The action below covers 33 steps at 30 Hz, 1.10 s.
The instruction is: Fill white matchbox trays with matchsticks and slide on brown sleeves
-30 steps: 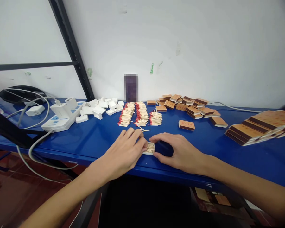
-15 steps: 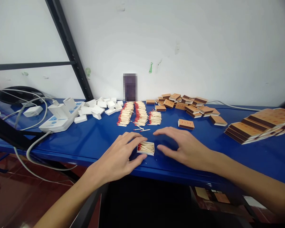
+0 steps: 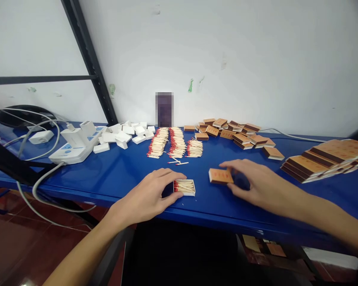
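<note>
- While the left hand [image 3: 155,192] curls thumb and fingers around the left end of a white matchbox tray [image 3: 190,194], that tray lies near the front of the blue desk [image 3: 125,171], filled with red-tipped matches [image 3: 183,186].
- The right hand [image 3: 258,180] grips an orange-and-brown matchbox sleeve [image 3: 220,175] by its right end, near the tray but apart.
- Seemingly done: this tray's filling, and the matchbox stack [image 3: 325,159] at far right (whether those are full, I cannot tell).
- Left over: the tray is uncovered; three match rows [image 3: 177,143], heaped white trays [image 3: 122,135] and heaped sleeves [image 3: 226,133] lie separately behind.
</note>
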{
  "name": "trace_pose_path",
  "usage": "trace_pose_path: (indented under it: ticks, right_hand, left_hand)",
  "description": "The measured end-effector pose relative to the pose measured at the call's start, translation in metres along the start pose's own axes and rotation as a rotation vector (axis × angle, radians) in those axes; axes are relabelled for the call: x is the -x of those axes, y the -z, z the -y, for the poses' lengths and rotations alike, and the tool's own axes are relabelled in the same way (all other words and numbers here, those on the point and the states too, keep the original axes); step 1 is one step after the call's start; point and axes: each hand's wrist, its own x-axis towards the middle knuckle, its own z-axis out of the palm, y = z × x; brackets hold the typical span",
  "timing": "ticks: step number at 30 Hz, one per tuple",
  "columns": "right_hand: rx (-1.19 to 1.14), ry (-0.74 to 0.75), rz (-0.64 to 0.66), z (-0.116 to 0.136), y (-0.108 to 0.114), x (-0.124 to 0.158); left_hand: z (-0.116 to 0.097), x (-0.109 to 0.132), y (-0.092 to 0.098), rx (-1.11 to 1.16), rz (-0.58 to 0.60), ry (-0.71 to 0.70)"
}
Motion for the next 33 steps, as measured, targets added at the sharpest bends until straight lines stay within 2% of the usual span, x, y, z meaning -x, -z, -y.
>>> trace_pose_path:
  ticks: [3, 6, 10, 15, 21, 27, 33]
  right_hand:
    - [-0.127, 0.073, 0.102, 0.038, 0.004, 0.003]
    - [-0.206, 0.096, 0.116, 0.054, 0.003, -0.001]
    - [-0.19, 0.063, 0.083, 0.05, 0.001, -0.006]
    - [-0.213, 0.059, 0.191, 0.046, 0.003, -0.005]
    - [-0.288, 0.048, 0.17, 0.05, 0.004, -0.006]
    - [-0.315, 0.072, 0.181, 0.046, 0.004, -0.005]
    - [-0.327, 0.014, 0.208, 0.039, 0.005, -0.002]
  left_hand:
    - [-0.001, 0.0, -0.002, 0.016, -0.015, -0.005]
    - [-0.001, 0.0, -0.004, 0.012, -0.03, -0.017]
    - [0.0, 0.001, -0.006, 0.008, -0.045, -0.023]
    - [0.0, 0.002, -0.007, 0.013, -0.043, -0.053]
    - [-0.003, 0.006, -0.007, -0.022, -0.015, -0.098]
    - [-0.013, 0.013, -0.006, -0.174, 0.007, -0.149]
    - [-0.016, 0.018, -0.019, -0.401, -0.05, -0.208]
